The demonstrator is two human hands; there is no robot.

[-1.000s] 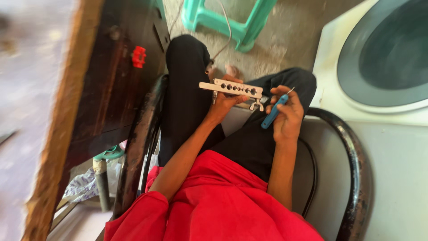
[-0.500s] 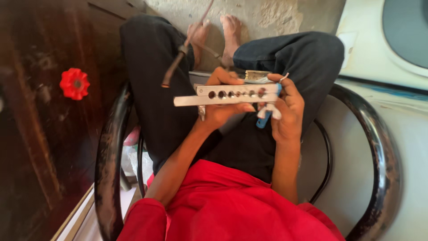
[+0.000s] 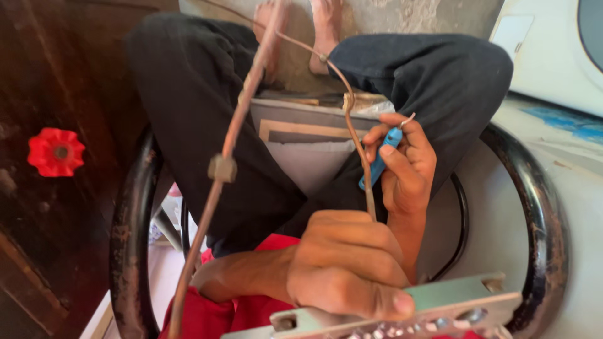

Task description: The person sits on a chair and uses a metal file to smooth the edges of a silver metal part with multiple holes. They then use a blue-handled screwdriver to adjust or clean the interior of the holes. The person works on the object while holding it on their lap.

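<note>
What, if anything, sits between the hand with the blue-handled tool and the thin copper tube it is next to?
Nothing visible. The right hand, gripping the blue-handled tool, sits right beside the thin copper tube, with no object between them. The left hand holds the silver perforated metal bar lower down, nearer the camera.

Two copper tubes (image 3: 235, 119) (thin), one metal bar (image 3: 402, 311), one blue tool (image 3: 377, 164), one red knob (image 3: 56, 152).

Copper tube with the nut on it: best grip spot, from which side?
Probably the bare stretch of the copper tube just above the nut, approached from the open left. It runs nearly straight there, and the nut forms a stop against sliding. The left hand on the metal bar and the right hand crowd the right.
</note>
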